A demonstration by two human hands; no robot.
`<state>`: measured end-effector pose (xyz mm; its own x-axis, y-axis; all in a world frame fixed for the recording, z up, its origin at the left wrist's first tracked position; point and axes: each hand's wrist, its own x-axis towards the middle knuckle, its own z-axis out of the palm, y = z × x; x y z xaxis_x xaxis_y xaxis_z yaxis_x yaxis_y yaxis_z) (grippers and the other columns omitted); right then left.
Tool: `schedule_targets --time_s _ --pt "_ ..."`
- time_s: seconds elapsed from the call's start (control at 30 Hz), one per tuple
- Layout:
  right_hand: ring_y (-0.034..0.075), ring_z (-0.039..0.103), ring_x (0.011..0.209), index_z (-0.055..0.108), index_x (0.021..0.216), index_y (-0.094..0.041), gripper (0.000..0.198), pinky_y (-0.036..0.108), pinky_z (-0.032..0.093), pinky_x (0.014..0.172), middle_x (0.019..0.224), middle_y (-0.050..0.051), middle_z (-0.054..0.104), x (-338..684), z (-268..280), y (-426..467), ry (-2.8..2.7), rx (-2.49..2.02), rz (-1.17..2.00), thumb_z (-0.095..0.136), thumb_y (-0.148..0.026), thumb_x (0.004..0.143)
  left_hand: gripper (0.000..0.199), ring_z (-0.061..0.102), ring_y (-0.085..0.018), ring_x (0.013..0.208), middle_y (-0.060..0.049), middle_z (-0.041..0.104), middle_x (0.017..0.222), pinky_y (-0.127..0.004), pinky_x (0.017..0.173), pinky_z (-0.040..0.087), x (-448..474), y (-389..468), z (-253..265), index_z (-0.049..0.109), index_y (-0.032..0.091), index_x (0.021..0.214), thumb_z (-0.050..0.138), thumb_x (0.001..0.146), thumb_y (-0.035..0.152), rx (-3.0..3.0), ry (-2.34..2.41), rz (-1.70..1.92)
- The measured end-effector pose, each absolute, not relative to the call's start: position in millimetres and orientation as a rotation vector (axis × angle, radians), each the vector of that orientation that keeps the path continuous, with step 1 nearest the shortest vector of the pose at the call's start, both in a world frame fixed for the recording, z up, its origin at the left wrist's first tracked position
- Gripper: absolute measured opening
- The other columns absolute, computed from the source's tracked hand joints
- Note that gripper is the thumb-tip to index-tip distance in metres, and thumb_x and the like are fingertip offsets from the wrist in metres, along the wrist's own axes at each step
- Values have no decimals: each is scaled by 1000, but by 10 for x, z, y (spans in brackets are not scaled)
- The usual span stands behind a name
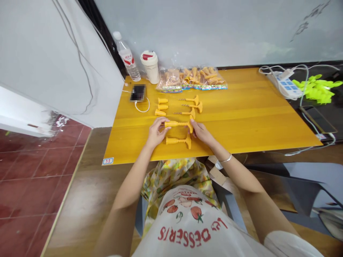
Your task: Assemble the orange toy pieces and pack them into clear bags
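Observation:
A yellow T-handled corkscrew with its sleeve on lies level between my two hands. The fingers of my left hand close around the sleeve end, while my right hand grips the T-shaped handle. Just nearer to me, a second sleeved corkscrew rests on the table. Beyond my hands, three loose yellow sleeves are lined up on the left. To their right lie three corkscrews with bare metal spirals, handles pointing right.
Clear bags of yellow parts lie along the back of the yellow table. A water bottle, a white cup and a cabled phone stand or lie at back left. At right are a power strip and bright green pieces.

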<state>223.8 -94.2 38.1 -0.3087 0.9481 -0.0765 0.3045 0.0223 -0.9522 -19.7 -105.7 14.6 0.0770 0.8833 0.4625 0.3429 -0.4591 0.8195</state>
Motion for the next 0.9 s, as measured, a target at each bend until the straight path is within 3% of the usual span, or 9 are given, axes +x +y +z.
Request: schedule_targets --time_s 0.07,0.13,0.2,0.27,0.37,0.5,0.63,0.7,0.9 --pt "15 55 59 62 116 -20 55 28 49 60 76 4 63 2292 348 -919 -1726 -1278 972 30 -62 100 32 61 -16 97 -8 61 110 -26 80 55 -198 -1041 117 62 22 107 66 87 47 1816 1234 1385" --pt "19 64 85 53 132 -19 47 35 54 78 107 13 64 2364 328 -895 -1865 -1203 626 31 -48 103 34 60 -15 91 -7 61 107 -25 78 55 -195 -1030 93 62 21 107 67 87 48 1786 1259 1390" --pt "24 60 113 52 135 -19 41 42 51 95 131 18 55 2428 320 -876 -2050 -1104 393 34 -35 102 36 60 -15 88 -7 61 106 -26 78 55 -191 -1025 78 62 21 107 67 86 50 1782 1264 1382" --pt "25 54 124 55 132 -21 38 45 48 102 136 18 53 2464 314 -866 -2194 -1048 303 35 -27 100 36 61 -15 88 -8 62 107 -26 79 55 -188 -1026 72 63 21 107 67 86 50 1804 1251 1360" --pt "25 59 113 61 119 -19 31 42 50 96 118 16 62 2453 293 -868 -2252 -1080 326 37 -29 100 36 62 -16 92 -8 63 108 -27 80 56 -188 -1030 73 63 21 108 66 86 49 1832 1237 1343" --pt "18 58 68 58 84 -20 35 32 50 68 72 3 59 2358 262 -882 -2085 -1245 664 43 -49 99 32 63 -16 98 -8 62 112 -27 82 56 -194 -1042 83 63 22 109 66 88 46 1852 1228 1345" --pt "11 44 44 51 108 -23 39 23 38 46 56 -8 49 2276 273 -869 -1617 -1224 1322 54 -58 91 29 63 -17 98 -8 63 113 -28 83 56 -181 -1063 108 63 22 108 65 89 44 1903 1197 1356" --pt "10 40 39 45 120 -24 49 21 34 42 52 -12 48 2260 280 -846 -1467 -1190 1485 60 -57 86 29 63 -17 96 -8 63 112 -28 82 56 -176 -1067 120 63 22 108 65 89 44 1932 1208 1355" --pt "8 42 39 53 114 -22 40 19 33 40 52 -11 51 2264 218 -759 -1570 -1265 1354 60 -52 88 28 62 -17 88 -6 64 103 -30 82 54 -218 -1015 82 63 21 106 66 88 42 1999 1283 1256"
